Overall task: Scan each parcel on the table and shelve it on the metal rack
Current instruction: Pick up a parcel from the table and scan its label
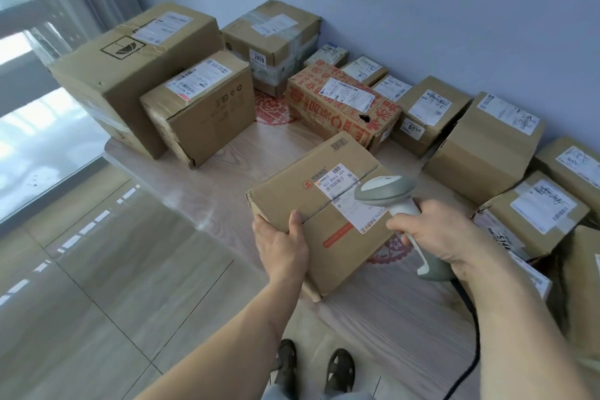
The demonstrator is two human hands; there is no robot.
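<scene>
Head view: left hand (281, 245) grips parcel (319, 214) edge; right hand (436, 232) clenches scanner (394, 196) over label (352, 196).

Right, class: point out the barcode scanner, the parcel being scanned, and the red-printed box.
barcode scanner (386, 190), head view, on its grey head.
parcel being scanned (292, 195), head view, on its bare top.
red-printed box (311, 101), head view, on its top.

A brown cardboard parcel (319, 208), taped seam and white label up, lies skewed near the table's (207, 172) front edge.

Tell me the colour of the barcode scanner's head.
The scanner head is light grey, seen in the head view.
</scene>
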